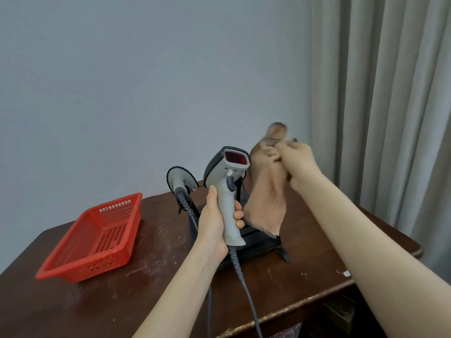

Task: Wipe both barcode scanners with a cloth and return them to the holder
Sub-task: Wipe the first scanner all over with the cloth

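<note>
my left hand (214, 223) grips one scanner (227, 189), right hand (296, 164) clutches the cloth (266, 206), other scanner (181, 184) sits in the holder (258, 242), red basket (73, 269) empty

Even, soft, moderately bright light; source not visible. Faint shadows on table (151, 245). Cloth (267, 191) and right hand (296, 164) motion-blurred. Wide-angle bending at curtain (380, 93) edge.

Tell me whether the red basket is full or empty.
Empty: the red basket shows only its bare perforated floor and walls, nothing inside.
</note>
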### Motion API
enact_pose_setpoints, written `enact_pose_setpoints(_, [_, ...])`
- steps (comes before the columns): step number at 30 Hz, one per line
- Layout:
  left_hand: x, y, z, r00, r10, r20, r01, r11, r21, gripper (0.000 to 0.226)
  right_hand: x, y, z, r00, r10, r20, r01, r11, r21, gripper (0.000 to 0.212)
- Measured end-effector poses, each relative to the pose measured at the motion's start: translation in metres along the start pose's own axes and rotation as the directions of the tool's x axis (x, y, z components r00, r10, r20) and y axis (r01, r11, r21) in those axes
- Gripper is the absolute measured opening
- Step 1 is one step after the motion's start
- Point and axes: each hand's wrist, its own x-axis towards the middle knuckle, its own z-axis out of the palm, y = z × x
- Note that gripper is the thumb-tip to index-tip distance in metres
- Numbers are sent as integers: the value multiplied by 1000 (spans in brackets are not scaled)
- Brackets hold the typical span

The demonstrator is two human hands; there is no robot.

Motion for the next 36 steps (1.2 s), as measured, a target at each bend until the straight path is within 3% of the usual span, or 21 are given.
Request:
enact_pose_setpoints(1, [0, 0, -1, 1000, -9, 9, 9, 999, -35, 49, 2, 1, -5, 995, 102, -10, -100, 987, 127, 18])
enact_pose_setpoints(3, [2, 1, -3, 999, -28, 25, 30, 995, -93, 47, 2, 7, -12, 975, 219, 39, -222, 948, 227, 44])
enact_pose_setpoints(6, [1, -1, -2, 998, -49, 40, 53, 991, -119, 46, -5, 20, -11, 953, 251, 169, -285, 933, 222, 60])
enact_pose_setpoints(9, [0, -2, 0, 998, -52, 31, 55, 993, -104, 46, -16, 17, -5, 938, 256, 235, -310, 923, 229, 56])
enact_pose_setpoints(12, [-1, -3, 3, 998, -60, 23, 61, 994, -90, 46, -20, 15, 7, 964, 60, 259, -106, 980, 168, 28])
enact_pose_setpoints(15, [-3, -3, 5, 998, -68, 20, 69, 995, -75, 47, -27, 12, 18, 943, -65, 326, 57, 998, 35, 30])
enact_pose_setpoints(17, [-3, -5, 4, 998, -69, 12, 70, 996, -52, 48, -27, 8, 21, 920, -69, 386, 76, 997, -2, 25])
enact_pose_setpoints(21, [-3, -6, 4, 998, -56, -3, 56, 998, -24, 48, -28, 0, 25, 916, -50, 397, 98, 990, -102, 53])
enact_pose_setpoints(29, [-4, -4, 4, 1000, -18, -11, 18, 1000, 0, 50, -25, -1, 22, 958, -91, 273, 139, 977, -164, 22])
enact_pose_setpoints(36, [-1, -5, 3, 999, 47, -15, -45, 994, 97, 58, -16, -7, 14, 944, -8, 329, 94, 965, -244, 10])
